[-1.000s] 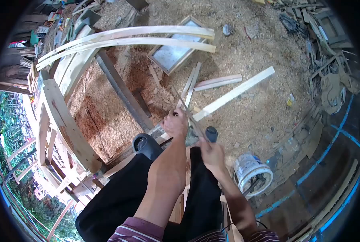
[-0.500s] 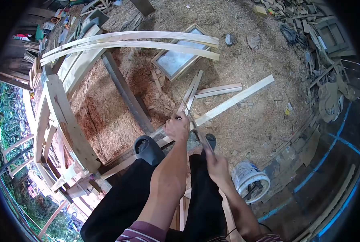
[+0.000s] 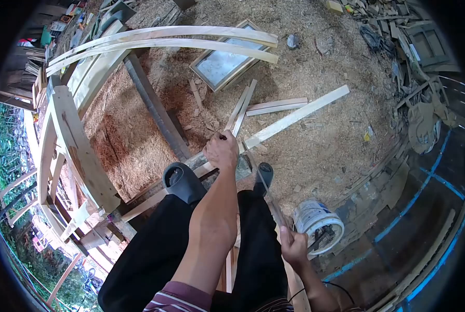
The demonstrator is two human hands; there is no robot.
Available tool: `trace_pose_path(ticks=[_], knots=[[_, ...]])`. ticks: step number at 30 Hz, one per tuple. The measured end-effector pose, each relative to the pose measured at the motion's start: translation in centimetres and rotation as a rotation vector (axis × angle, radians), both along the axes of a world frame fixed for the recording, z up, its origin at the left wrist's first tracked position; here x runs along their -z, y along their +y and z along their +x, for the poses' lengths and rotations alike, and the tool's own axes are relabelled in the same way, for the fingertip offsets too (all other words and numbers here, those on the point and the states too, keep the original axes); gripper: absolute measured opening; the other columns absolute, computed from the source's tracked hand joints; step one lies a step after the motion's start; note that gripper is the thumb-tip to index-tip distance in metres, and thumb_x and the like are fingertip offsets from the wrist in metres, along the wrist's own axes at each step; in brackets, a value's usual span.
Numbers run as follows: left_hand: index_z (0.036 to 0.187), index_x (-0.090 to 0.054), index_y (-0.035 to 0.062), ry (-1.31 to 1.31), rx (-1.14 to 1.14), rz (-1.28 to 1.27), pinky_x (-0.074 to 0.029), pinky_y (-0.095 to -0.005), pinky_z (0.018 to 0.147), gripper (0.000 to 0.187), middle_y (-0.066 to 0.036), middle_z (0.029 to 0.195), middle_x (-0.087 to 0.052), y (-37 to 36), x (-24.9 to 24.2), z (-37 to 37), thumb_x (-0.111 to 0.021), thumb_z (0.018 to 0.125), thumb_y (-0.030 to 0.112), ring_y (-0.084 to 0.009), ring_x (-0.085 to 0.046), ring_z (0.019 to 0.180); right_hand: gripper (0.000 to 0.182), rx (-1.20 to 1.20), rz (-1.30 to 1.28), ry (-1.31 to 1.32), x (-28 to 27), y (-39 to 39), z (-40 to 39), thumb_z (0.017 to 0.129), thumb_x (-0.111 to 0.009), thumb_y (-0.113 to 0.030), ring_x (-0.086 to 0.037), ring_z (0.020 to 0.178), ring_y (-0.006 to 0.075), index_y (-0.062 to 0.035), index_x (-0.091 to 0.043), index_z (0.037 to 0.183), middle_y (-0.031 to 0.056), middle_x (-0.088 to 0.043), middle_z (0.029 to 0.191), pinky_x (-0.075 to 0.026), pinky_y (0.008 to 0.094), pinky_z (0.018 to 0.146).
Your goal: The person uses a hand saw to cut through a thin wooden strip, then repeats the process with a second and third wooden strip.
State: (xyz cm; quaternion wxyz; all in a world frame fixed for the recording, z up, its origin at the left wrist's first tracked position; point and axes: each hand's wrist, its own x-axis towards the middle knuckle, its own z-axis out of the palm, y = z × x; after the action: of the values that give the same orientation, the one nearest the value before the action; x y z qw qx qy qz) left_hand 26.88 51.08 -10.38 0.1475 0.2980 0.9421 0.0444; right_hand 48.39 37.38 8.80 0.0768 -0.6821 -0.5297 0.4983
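Note:
My left hand (image 3: pixel 222 151) is closed on a long pale wooden strip (image 3: pixel 300 115), which lies slantwise across a low support between my feet. My right hand (image 3: pixel 296 247) grips the handle of a hand saw (image 3: pixel 266 188). Its long narrow blade slopes up toward the strip, just right of my left hand; its teeth are too small to make out. Beyond the left hand lie two thin wooden slats (image 3: pixel 244 106) and a short pair of battens (image 3: pixel 276 105).
A white bucket (image 3: pixel 318 226) stands right of my right hand. My sandals (image 3: pixel 183 182) flank the support. Curved beams (image 3: pixel 159 41), a framed pane (image 3: pixel 227 57) and a thick timber (image 3: pixel 81 140) lie ahead and left. Sawdust (image 3: pixel 305 67) covers the ground; scrap wood lines the right.
My right hand has drawn the saw back, down and to the right, toward the bucket. My left hand stays on the strip, while the whole view has shifted slightly.

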Motion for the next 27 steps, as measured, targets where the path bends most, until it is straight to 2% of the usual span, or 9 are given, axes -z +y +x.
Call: trace_pose_path(ticks=[5,6,9,12,14,17,18,22,27], knots=[[0.082,-0.072,0.0084,-0.01,0.005,-0.008,-0.041,-0.0373,0.083,0.038,-0.018,0.08,-0.067,-0.2,0.8,-0.3,-0.044,0.079,0.034,-0.0312,-0.064,0.082,0.052,0.042,0.085,0.026,6.7,6.0,-5.4,0.091,-0.053,-0.035,-0.045,0.041,0.0336,0.0065,-0.055,0.062,0.0247,-0.041,0.051,-0.035,0.0421,0.045],[0.084,-0.072,0.0092,-0.008,0.003,-0.029,-0.041,-0.0377,0.084,0.038,-0.018,0.081,-0.068,-0.2,1.3,-0.5,-0.044,0.079,0.035,-0.0314,-0.064,0.083,0.048,0.033,-0.03,0.012,7.0,7.0,-6.0,0.09,-0.054,-0.036,-0.056,0.062,0.045,0.004,-0.061,0.065,0.0271,-0.051,0.058,-0.043,0.0464,0.052],[0.089,-0.071,0.0098,0.0,0.003,-0.101,-0.042,-0.0401,0.084,0.041,-0.018,0.084,-0.068,-1.6,2.0,-0.6,-0.043,0.079,0.038,-0.0324,-0.065,0.083,0.047,0.051,0.011,0.044,6.1,6.9,-6.0,0.09,-0.053,-0.037,-0.057,0.062,0.0453,0.0036,-0.062,0.067,0.0267,-0.053,0.058,-0.044,0.0462,0.053],[0.098,-0.071,0.0161,-0.042,0.02,-0.138,-0.046,-0.0407,0.083,0.044,-0.018,0.087,-0.068,-0.7,1.7,-1.1,-0.043,0.08,0.046,-0.0326,-0.065,0.088,0.048,0.093,-0.015,0.079,2.2,5.2,-4.2,0.092,-0.052,-0.037,-0.044,0.046,0.0379,0.0055,-0.06,0.072,0.0265,-0.045,0.057,-0.037,0.0408,0.047],[0.099,-0.071,0.0161,-0.037,0.035,-0.161,-0.045,-0.0404,0.083,0.044,-0.018,0.087,-0.068,-0.7,1.7,-1.0,-0.043,0.081,0.046,-0.0324,-0.065,0.088,0.044,0.031,-0.055,0.076,-1.8,3.7,-1.8,0.092,-0.053,-0.034,-0.062,0.054,0.0294,0.0056,-0.063,0.076,0.0263,-0.051,0.058,-0.041,0.0424,0.052],[0.099,-0.071,0.0156,-0.026,0.022,-0.159,-0.044,-0.0397,0.083,0.044,-0.018,0.087,-0.068,-0.5,1.5,-0.7,-0.044,0.08,0.045,-0.0321,-0.065,0.088,0.043,0.103,-0.082,0.069,-2.6,3.3,-1.1,0.091,-0.054,-0.032,-0.067,0.065,0.0292,0.0063,-0.063,0.075,0.027,-0.054,0.062,-0.044,0.0434,0.055],[0.099,-0.071,0.015,-0.018,0.008,-0.141,-0.044,-0.0394,0.083,0.044,-0.018,0.086,-0.068,-0.5,1.3,-0.6,-0.044,0.08,0.045,-0.032,-0.065,0.087,0.033,0.11,-0.042,0.055,-0.7,3.5,-2.0,0.091,-0.054,-0.03,-0.063,0.072,0.0399,-0.0008,-0.068,0.091,0.0248,-0.061,0.073,-0.049,0.045,0.062],[0.089,-0.07,0.0081,0.001,0.0,-0.031,-0.041,-0.0405,0.084,0.042,-0.019,0.083,-0.067,0.0,0.4,-0.1,-0.041,0.081,0.037,-0.0334,-0.064,0.082,0.047,-0.049,-0.024,0.003,8.1,12.1,-8.9,0.092,-0.048,-0.039,-0.06,0.068,0.0442,0.0032,-0.066,0.082,0.0273,-0.058,0.066,-0.049,0.0488,0.061],[0.094,-0.07,0.0098,-0.074,0.032,-0.176,-0.04,-0.0401,0.085,0.043,-0.019,0.084,-0.068,-0.1,0.3,-0.4,-0.04,0.081,0.038,-0.0317,-0.064,0.083,0.047,-0.022,-0.077,0.013,4.7,9.9,-7.8,0.093,-0.044,-0.04,-0.06,0.07,0.0448,0.0024,-0.064,0.095,0.0279,-0.058,0.068,-0.047,0.0511,0.062]])
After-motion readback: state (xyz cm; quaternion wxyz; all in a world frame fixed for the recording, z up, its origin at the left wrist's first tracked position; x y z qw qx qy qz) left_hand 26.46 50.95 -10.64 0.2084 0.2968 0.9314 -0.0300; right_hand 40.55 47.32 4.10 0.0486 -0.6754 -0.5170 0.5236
